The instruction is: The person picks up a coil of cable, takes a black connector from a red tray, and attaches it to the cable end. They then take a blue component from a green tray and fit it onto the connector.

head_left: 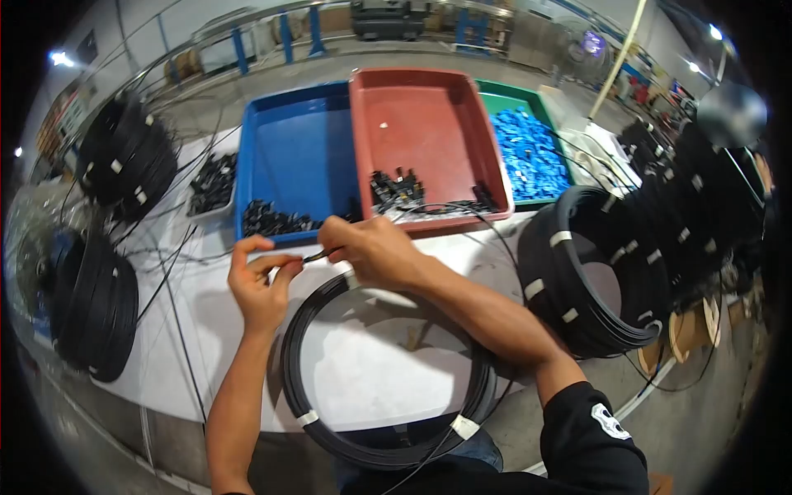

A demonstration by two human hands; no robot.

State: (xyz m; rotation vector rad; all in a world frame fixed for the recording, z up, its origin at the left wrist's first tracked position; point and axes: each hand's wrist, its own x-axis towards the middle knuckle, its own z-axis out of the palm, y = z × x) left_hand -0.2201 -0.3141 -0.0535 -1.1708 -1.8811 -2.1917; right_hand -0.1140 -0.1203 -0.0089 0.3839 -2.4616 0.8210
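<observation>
Both hands meet above the near edge of the trays, fingers pinched around a thin black cable end (pixel 315 257) with a small yellowish part on it. My left hand (pixel 260 285) grips its left tip between thumb and fingers. From the other side, my right hand (pixel 375 252) is closed on the cable, its fingers hiding part of it. Below them a taped coil of black cable (pixel 290 371) lies at the table's front, overhanging the edge toward my lap.
A blue tray (pixel 297 157) and a red tray (pixel 425 124) hold small black connectors; a green tray (pixel 499 95) holds blue pieces. More cable coils stand at right (pixel 540 272) and left (pixel 99 305). A small bin of black parts (pixel 214 183) sits beside the blue tray. Loose cables cross the white table (pixel 206 289).
</observation>
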